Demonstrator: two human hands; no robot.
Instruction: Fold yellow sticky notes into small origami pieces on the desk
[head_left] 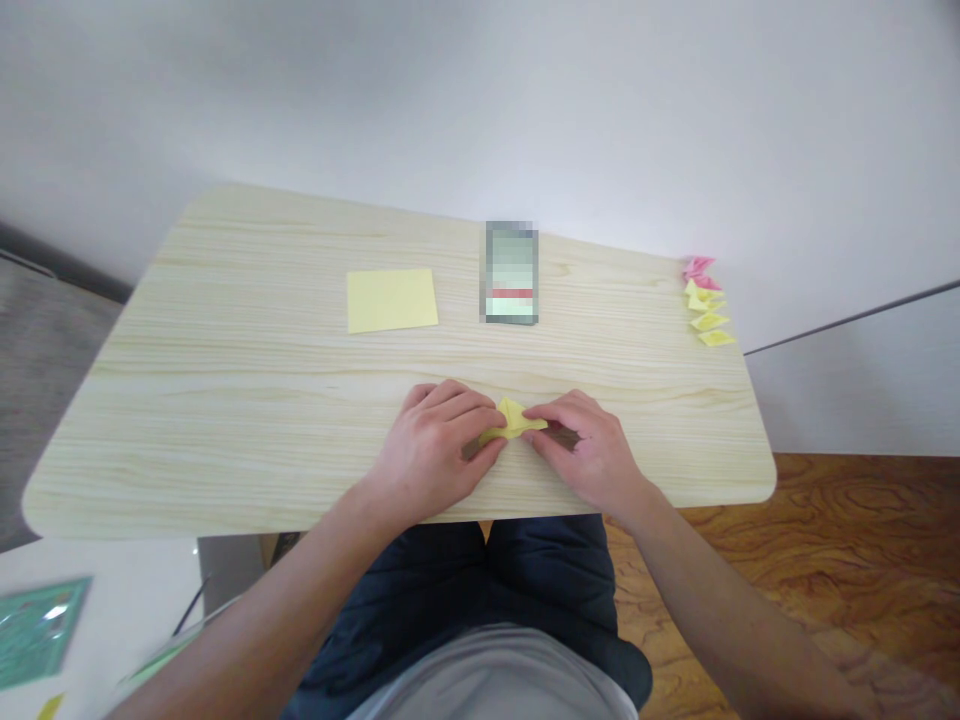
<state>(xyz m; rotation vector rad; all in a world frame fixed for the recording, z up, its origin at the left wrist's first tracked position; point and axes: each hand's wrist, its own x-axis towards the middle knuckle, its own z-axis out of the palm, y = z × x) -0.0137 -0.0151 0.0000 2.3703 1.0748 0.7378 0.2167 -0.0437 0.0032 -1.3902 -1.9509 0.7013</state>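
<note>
A small folded piece of yellow paper (513, 418) is held between my two hands, low over the front part of the table. On its left end, the thumb and fingers of my left hand (442, 435) close in a pinch. My right hand (585, 440) grips the right end between thumb and forefinger. The middle of the paper rises to a point, with a thin strip reaching out to each side. My fingertips cover parts of both ends.
A flat stack of yellow paper (391, 300) lies on the wooden table (247, 400). Right of it is a blurred phone (512, 272). Several folded yellow paper pieces (709, 322) and a pink one (700, 271) line the right edge. A white wall (570, 110) stands behind.
</note>
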